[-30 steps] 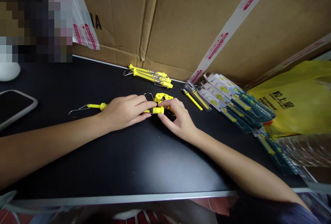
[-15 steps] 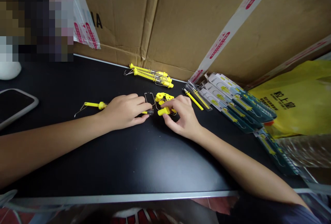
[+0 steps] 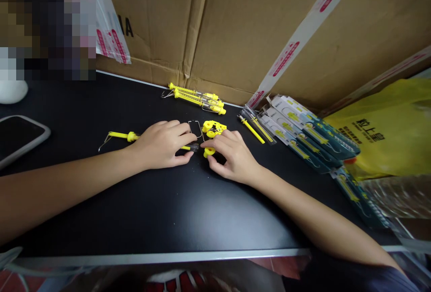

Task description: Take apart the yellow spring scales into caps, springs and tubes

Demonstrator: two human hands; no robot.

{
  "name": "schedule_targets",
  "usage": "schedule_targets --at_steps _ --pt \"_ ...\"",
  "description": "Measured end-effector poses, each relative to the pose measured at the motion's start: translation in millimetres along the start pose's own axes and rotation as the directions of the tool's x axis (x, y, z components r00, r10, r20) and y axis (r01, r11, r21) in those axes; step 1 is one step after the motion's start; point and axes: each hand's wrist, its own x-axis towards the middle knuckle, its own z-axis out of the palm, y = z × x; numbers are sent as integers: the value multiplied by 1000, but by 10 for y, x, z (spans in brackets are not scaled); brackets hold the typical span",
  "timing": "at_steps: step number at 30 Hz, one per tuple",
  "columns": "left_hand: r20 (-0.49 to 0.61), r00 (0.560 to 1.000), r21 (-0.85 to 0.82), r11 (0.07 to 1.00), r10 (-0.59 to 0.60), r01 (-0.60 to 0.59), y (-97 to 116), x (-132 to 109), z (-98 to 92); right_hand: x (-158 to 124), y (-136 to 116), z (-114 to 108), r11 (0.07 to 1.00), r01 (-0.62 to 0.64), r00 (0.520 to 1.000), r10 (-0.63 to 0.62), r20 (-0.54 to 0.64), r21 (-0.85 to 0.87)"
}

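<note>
My left hand [image 3: 165, 144] is closed around a yellow spring scale [image 3: 132, 136] lying low over the black table. The scale's hook sticks out to the left, and its clear tube end shows past my fingertips on the right. Between the thumb and fingers of my right hand [image 3: 232, 153] is a small yellow cap [image 3: 209, 152], close to the tube end; I cannot tell whether they touch. Just behind that hand lie loose yellow plastic parts [image 3: 214, 126], and left of them a bent wire loop [image 3: 194, 128].
Several yellow spring scales [image 3: 197, 99] lie at the back against a large cardboard box [image 3: 235, 36]. Clear tubes with yellow rods [image 3: 252, 129] and stacked printed packages [image 3: 296, 130] are on the right, by a yellow bag [image 3: 380, 130]. A phone [image 3: 22, 137] lies far left.
My right hand has shifted slightly left and turned the yellow cap, so its open end shows, closer to the tube. My left hand has barely moved.
</note>
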Motion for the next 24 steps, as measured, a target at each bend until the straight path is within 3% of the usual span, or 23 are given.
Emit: schedule_targets --at_steps 7,10,12,14,16,17,24 --pt "-48 999 6 1000 25 -25 -7 2 -21 10 -6 -23 994 -63 998 61 18 92" --pt "-161 978 13 992 129 -129 1 -3 -39 9 -14 -37 940 -174 981 192 -35 294" --pt "-244 924 35 954 296 -296 29 -6 -51 10 -25 -51 832 -263 947 320 -35 488" --pt "-279 833 75 876 478 -477 76 -10 -64 13 -40 -63 708 -306 919 393 5 637" --pt "-270 763 111 807 587 -581 130 -15 -79 19 -57 -70 619 -313 912 408 45 720" --pt "-261 751 118 792 607 -599 156 -17 -86 22 -67 -71 590 -314 911 408 61 744" --pt "-219 776 108 805 592 -583 254 -16 -130 23 -137 -65 541 -334 911 394 118 772"
